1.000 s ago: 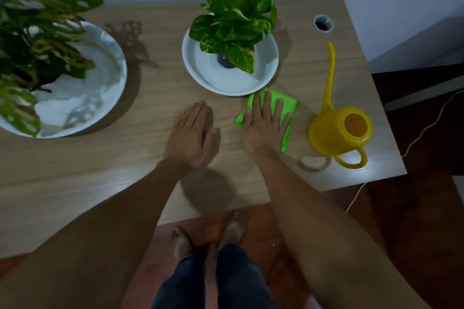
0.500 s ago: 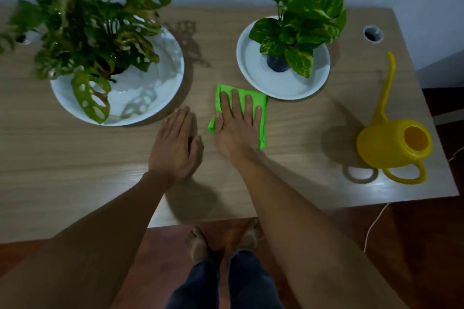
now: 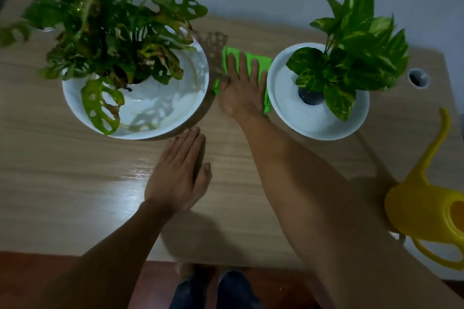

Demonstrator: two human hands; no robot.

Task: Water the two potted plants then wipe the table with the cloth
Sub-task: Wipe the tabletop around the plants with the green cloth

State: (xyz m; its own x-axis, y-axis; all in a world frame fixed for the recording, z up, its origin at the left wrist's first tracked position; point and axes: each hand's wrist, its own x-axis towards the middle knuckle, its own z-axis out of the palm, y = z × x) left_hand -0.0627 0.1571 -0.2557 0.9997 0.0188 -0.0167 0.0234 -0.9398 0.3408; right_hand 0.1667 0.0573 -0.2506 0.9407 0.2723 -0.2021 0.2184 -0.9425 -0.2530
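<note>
My right hand [image 3: 242,90] lies flat with spread fingers on the bright green cloth [image 3: 261,61], pressing it onto the wooden table [image 3: 62,178] in the gap between the two plants. My left hand [image 3: 179,173] rests palm down on the table nearer the front edge, holding nothing. A large plant with holed leaves [image 3: 110,32] stands in a wide white dish [image 3: 155,113] at the left. A smaller leafy plant [image 3: 356,52] stands in a white dish [image 3: 313,120] at the right. The yellow watering can [image 3: 424,206] sits at the table's right front corner.
A round cable hole [image 3: 418,78] is at the table's far right. A grey wall runs behind the table. My feet and dark trousers [image 3: 218,288] show below the front edge on a reddish floor.
My right hand has slid the green cloth leftward and away from me, from beside the watering can into the gap between the two dishes. My left hand stays flat on the table.
</note>
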